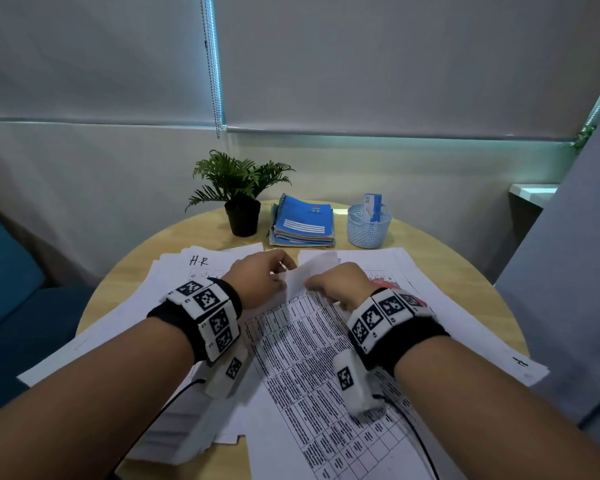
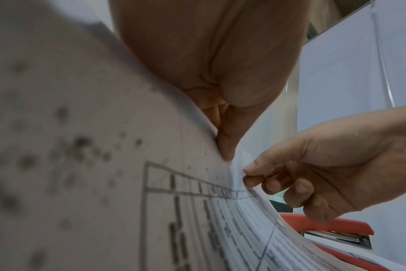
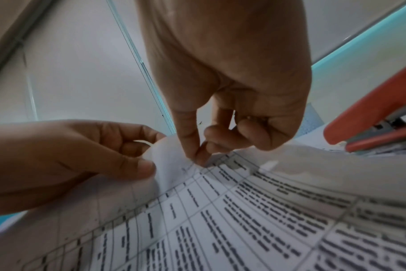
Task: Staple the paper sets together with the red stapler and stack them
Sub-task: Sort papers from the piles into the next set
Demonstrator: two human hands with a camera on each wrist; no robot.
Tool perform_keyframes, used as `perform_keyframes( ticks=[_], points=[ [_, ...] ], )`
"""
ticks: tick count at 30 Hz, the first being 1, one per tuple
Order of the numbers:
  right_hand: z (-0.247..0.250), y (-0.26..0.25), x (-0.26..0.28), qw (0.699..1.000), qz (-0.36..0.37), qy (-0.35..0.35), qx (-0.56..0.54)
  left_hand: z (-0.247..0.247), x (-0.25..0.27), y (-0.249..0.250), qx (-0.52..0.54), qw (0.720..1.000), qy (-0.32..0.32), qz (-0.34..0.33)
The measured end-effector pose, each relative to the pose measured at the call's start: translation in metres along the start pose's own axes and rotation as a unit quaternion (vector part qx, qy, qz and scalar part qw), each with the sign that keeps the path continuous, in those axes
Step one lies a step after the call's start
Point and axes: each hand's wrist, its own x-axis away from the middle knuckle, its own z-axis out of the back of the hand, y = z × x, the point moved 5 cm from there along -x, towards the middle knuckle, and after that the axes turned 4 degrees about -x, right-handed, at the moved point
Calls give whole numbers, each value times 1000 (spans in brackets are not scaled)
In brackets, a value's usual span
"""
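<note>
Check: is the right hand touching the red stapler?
Apart. The right wrist view shows the right hand pinching the paper set; the red stapler lies beside it, untouched.

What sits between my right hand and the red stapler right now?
Nothing visible. The red stapler lies on the sheets just right of the right hand, with open space between them. That hand's fingers pinch the paper set, as does the left hand.

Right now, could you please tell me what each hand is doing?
Left hand: pinches the top corner of the printed paper set.
Right hand: pinches the same corner; the red stapler lies untouched beside it.
</note>
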Motion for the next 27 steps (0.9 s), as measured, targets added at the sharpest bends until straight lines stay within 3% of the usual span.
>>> perform_keyframes(
  ticks=[4,11,18,23,27],
  points=[
    [-3,1,1,999,-26,14,-26,2,5,3,-3,999,30,-25],
    [-7,-8,3,997,25,42,-59,9,7,6,-6,997,64,-32],
    [-6,-16,5,991,120,63,1,7,-11,-6,-65,997,36,25],
    [13,-18,3,985,142,92,-29,6,-15,-16,-89,995,26,45],
    [42,-13,8,980,151,107,-70,-4,-17,-26,-126,990,-22,61]
  ],
)
